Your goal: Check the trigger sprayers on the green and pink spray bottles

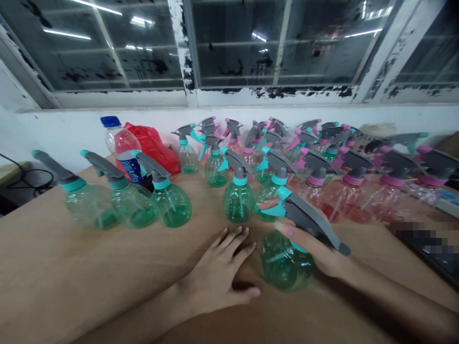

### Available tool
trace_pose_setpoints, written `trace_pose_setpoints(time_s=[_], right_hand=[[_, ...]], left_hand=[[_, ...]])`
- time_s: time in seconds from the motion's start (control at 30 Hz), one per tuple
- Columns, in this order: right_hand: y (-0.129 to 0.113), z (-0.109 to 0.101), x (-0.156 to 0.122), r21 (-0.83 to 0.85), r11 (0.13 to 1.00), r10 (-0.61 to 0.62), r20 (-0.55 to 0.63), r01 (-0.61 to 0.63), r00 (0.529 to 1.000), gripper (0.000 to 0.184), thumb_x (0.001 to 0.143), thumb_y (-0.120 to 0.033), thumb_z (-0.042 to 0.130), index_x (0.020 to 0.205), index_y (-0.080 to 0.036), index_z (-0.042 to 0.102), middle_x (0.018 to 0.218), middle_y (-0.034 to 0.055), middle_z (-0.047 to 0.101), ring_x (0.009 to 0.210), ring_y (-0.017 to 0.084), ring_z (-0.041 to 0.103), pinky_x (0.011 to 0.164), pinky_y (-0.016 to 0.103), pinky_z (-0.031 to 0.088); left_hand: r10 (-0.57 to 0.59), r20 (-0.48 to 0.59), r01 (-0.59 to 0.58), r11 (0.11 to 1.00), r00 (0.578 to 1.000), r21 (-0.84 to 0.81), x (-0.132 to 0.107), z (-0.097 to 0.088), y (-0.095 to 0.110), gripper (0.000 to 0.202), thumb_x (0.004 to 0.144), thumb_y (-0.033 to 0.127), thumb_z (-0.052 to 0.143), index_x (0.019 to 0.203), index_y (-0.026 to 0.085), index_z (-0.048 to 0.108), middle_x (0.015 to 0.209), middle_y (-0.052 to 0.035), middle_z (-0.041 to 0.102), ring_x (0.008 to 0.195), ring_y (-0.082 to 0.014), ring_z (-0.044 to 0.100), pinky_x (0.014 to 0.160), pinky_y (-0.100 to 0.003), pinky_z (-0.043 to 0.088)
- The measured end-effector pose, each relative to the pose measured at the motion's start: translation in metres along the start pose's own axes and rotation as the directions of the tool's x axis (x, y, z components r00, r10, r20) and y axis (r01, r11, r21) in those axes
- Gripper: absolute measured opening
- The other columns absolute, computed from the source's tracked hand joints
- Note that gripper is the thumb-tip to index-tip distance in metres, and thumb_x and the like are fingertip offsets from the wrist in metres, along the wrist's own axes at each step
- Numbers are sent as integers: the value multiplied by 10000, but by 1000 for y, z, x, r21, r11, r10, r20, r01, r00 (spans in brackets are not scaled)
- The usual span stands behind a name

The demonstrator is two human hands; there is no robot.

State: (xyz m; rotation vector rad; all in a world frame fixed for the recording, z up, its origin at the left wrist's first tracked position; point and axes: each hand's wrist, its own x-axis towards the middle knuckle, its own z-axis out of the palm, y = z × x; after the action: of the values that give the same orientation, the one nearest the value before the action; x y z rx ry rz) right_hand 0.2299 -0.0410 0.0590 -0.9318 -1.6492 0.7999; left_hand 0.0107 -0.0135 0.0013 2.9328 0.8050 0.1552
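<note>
In the head view, a smooth brown tabletop (pixel 71 277) runs to a white wall (pixel 64 131). Above it is a window with peeling white frames (pixel 186 62), its dark panes reflecting ceiling strip lights.

The right hand (pixel 319 255) grasps a clear green plastic spray bottle with a grey trigger head (pixel 285 263), tilted near the table's front edge. The left hand (pixel 222 267) lies flat and released on the wood just beside it.

Behind stand more green spray bottles (pixel 172 203) and, to the right, pink spray bottles (pixel 344 196). A blue-capped clear drink bottle (pixel 122 148) and a red plastic bag (pixel 154 145) sit by the wall.
</note>
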Motion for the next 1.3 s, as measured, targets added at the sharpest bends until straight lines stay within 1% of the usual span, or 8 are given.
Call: trace_pose_setpoints(time_s=[0.2, 0.33, 0.43, 0.67, 0.77, 1.07, 1.2, 1.3], right_hand=[[3, -1, -2, -61, 998, 11, -9, -12, 1000, 210, 843, -316, 591, 1045, -262, 575, 963, 13, 646, 891, 192, 620, 805, 343, 477], [7, -3, -4, -123, 992, -22, -43, 16, 999, 102, 864, -333, 567, 932, -262, 596, 831, -2, 624, 788, 175, 594, 701, 315, 460], [7, -4, -3, -152, 988, -32, -27, 28, 999, 111, 869, -352, 556, 843, -248, 585, 762, -10, 592, 730, 164, 572, 657, 303, 439], [5, -2, -2, -74, 997, -18, 11, 19, 1000, 236, 840, -353, 594, 1056, -259, 586, 1015, 28, 644, 939, 212, 603, 864, 362, 460], [4, -1, -3, -31, 999, -7, -7, 7, 1000, 235, 835, -334, 604, 1057, -261, 582, 981, 22, 651, 922, 210, 611, 867, 373, 467], [5, 1, -2, -32, 999, -34, -45, 32, 998, 263, 836, -332, 607, 1095, -287, 596, 989, 14, 653, 958, 216, 611, 844, 363, 471], [3, 11, 2, -131, 989, -87, -96, 74, 992, 99, 838, -357, 594, 834, -263, 627, 765, -8, 592, 739, 182, 579, 698, 341, 460], [-3, 26, 8, -214, 962, -198, -125, 169, 972, 198, 845, -341, 575, 678, -235, 567, 692, -10, 547, 684, 171, 535, 648, 338, 429]], left_hand=[[-4, -1, 4, 1000, 1000, 8, 0, 0, 0, 765, 844, 644, 493, 1406, 138, 373, 1508, -141, 223, 1377, -318, 192, 1090, -505, 205], [2, 1, -2, 1000, 1000, 5, 0, 0, 0, 761, 849, 644, 488, 1402, 133, 379, 1509, -143, 220, 1379, -320, 183, 1092, -503, 199], [2, -2, -2, 1000, 1000, -2, 0, 1, 0, 765, 839, 635, 514, 1398, 129, 386, 1504, -145, 236, 1374, -327, 197, 1092, -501, 198], [-11, -18, 11, 1000, 1000, -1, -1, 2, 0, 750, 841, 620, 519, 1408, 155, 363, 1501, -124, 256, 1374, -307, 207, 1097, -490, 191], [-12, -34, 11, 1000, 999, -29, 1, 1, 2, 744, 831, 602, 548, 1397, 151, 374, 1490, -139, 280, 1367, -320, 222, 1083, -511, 212], [-162, -229, 75, 934, 960, -348, 2, -6, 14, 654, 829, 465, 633, 1347, 196, 337, 1335, -113, 469, 1228, -282, 436, 1017, -472, 347], [-187, -319, 37, 906, 929, -423, 1, -18, 16, 606, 838, 441, 645, 1318, 218, 351, 1286, -94, 490, 1186, -261, 469, 983, -426, 387], [-180, -377, 2, 904, 908, -428, -1, -30, 18, 581, 833, 450, 657, 1289, 220, 382, 1248, -83, 506, 1167, -251, 480, 980, -407, 390]])
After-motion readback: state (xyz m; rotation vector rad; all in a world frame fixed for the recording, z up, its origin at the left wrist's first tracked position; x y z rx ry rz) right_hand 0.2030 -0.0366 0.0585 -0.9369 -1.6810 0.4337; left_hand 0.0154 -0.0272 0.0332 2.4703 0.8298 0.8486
